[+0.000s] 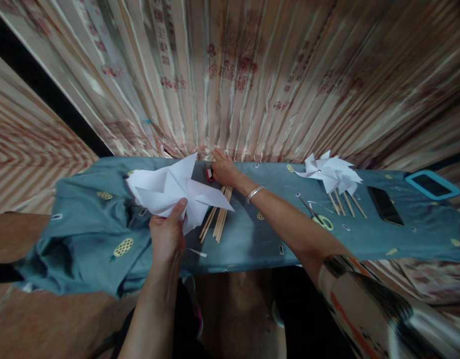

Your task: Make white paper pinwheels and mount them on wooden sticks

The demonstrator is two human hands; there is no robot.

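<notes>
My left hand (168,232) grips a white paper pinwheel head (173,192), its thumb pressed on the front near the centre and the fingers hidden behind. No stick shows on this pinwheel. At the far edge of the cloth, my right hand (225,168) reaches in beside a small red and white box (209,174). Its fingers are bent and close together; anything between them is too small to make out. Several thin wooden sticks (220,219) lie in a loose bundle between my arms, their far ends close to my right wrist.
Finished white pinwheels on sticks (329,172) lie overlapping at the right. Near them are scissors with pale green handles (323,222), a black phone (385,205) and a blue-framed tablet (433,184). A paper strip (197,253) lies at the front of the blue-green tablecloth (248,244). A curtain (237,99) hangs behind.
</notes>
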